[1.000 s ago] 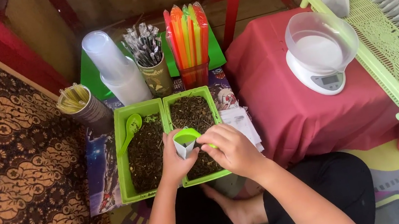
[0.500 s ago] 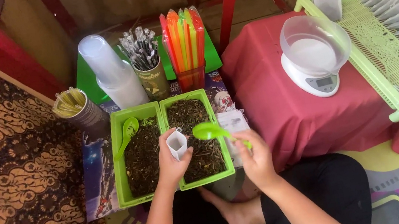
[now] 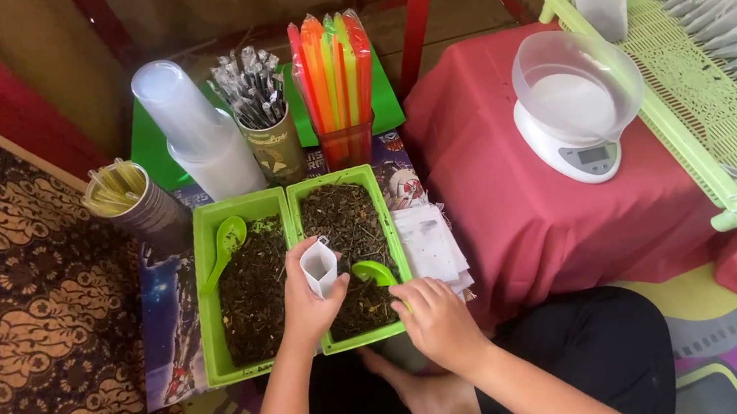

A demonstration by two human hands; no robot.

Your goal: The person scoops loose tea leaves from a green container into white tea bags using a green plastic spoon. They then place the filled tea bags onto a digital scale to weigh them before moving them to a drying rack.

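My left hand (image 3: 304,300) holds a small white paper pouch (image 3: 319,267) upright with its mouth open, above the ridge between two green trays of dark dried leaves. My right hand (image 3: 435,320) grips the handle of a green plastic spoon (image 3: 372,272), whose bowl dips into the leaves of the right green tray (image 3: 379,213), just beside the pouch. The left green tray (image 3: 207,309) holds a second green spoon (image 3: 226,244) lying on its leaves.
Behind the trays stand stacked clear cups (image 3: 194,131), a tin of wrapped sticks (image 3: 261,115), a tin of coloured straws (image 3: 335,83) and a small can (image 3: 133,201). Flat white pouches (image 3: 430,247) lie to the right. A white scale with a bowl (image 3: 573,103) sits on the red-covered table, beside a green basket (image 3: 689,93).
My right hand has lowered the green spoon from above the tray's right edge down into the leaves of the right tray. My left hand keeps the pouch in about the same place.
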